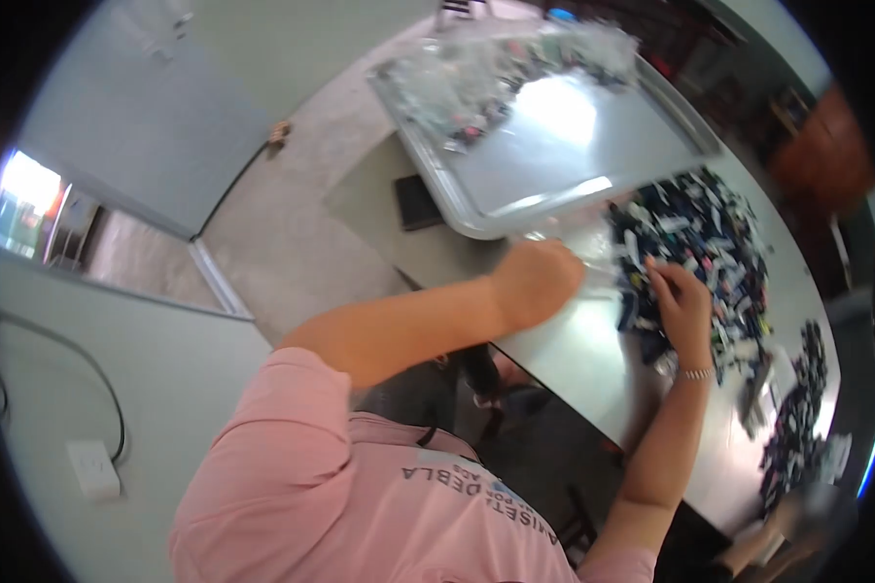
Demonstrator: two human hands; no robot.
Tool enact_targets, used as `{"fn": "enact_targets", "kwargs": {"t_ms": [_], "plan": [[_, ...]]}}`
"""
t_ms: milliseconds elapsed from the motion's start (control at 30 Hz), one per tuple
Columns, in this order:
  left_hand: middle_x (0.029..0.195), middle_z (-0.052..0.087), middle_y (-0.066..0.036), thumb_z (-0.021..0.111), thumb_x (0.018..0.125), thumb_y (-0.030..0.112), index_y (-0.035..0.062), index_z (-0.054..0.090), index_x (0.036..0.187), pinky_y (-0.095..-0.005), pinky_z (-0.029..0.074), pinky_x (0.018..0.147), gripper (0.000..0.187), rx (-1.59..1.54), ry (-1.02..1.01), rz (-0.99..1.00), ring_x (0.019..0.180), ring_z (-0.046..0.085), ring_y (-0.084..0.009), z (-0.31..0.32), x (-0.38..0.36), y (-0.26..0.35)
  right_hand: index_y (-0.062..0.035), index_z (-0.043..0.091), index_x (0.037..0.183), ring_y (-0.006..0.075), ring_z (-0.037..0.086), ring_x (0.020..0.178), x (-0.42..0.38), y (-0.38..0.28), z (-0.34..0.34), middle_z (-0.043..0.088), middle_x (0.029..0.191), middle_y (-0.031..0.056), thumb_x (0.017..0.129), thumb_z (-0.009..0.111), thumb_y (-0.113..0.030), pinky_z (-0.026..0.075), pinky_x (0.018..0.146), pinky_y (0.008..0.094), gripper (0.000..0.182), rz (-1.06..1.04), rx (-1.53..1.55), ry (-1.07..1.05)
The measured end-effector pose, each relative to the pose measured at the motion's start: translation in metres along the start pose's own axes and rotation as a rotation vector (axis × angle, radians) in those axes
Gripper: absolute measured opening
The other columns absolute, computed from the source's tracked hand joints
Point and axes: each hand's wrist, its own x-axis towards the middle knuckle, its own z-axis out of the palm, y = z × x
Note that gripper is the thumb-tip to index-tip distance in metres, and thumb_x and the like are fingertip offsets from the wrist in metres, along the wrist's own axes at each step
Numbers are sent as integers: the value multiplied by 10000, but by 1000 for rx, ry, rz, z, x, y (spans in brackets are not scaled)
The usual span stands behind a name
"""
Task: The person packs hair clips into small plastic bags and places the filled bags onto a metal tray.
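My left hand (540,282) is closed in a fist over the table's near side, below the metal tray. Clear plastic (593,238) shows just beyond its knuckles, blurred; what the fingers hold is hidden. My right hand (683,296), with a bracelet at the wrist, is at the left part of a big pile of small dark, white and coloured pieces (705,219). Its thumb and index finger are pressed together at the tips, and anything between them is too small to tell.
A large metal tray (476,185) holds many clear bags (437,92) of small pieces. A dark flat object (418,202) lies beside it. Another dark pile (795,418) is at the right, near a pale tool-like object (760,394). A co-worker's blurred arms (758,549) reach in at lower right.
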Motion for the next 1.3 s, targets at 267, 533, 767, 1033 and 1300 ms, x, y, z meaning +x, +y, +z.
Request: {"fn": "enact_targets", "kwargs": {"t_ms": [267, 533, 767, 1033, 1300], "plan": [[738, 629, -94, 591, 740, 86, 75, 608, 705, -370, 543, 662, 40, -43, 112, 82, 795, 660, -272, 1, 2, -2, 19, 700, 1043, 136, 675, 819, -2, -5, -1, 726, 1024, 117, 882, 710, -69, 537, 764, 263, 184, 2, 93, -78], [771, 638, -87, 633, 822, 128, 75, 598, 722, -369, 541, 668, 118, -42, 105, 50, 785, 663, -258, -1, 5, 4, -19, 705, 1002, 301, 636, 1017, -4, -23, 12, 682, 1070, 115, 788, 727, -21, 464, 1010, 412, 216, -356, -148, -200], [869, 680, -118, 712, 803, 165, 51, 634, 841, -385, 546, 711, 143, -100, 158, 14, 835, 672, -297, -1, 2, 6, -3, 710, 966, 230, 664, 893, -2, -18, -8, 705, 964, 106, 836, 694, 14, 526, 796, 325, 132, -209, -42, 97], [1004, 714, -113, 716, 875, 352, 41, 687, 977, -330, 549, 746, 329, -446, 26, -159, 925, 685, -258, -19, 42, 23, -2, 684, 1010, 108, 683, 892, 3, -13, -33, 730, 951, 70, 973, 608, -60, 542, 780, 228, 103, 174, 572, 385], [1058, 687, -116, 708, 841, 586, -6, 604, 1136, -335, 561, 785, 669, -2029, -240, -649, 946, 680, -192, 4, 126, 29, -22, 731, 972, 110, 670, 866, 3, -25, -30, 733, 975, 66, 885, 655, 26, 522, 787, 267, 126, -400, -68, 345]]}}
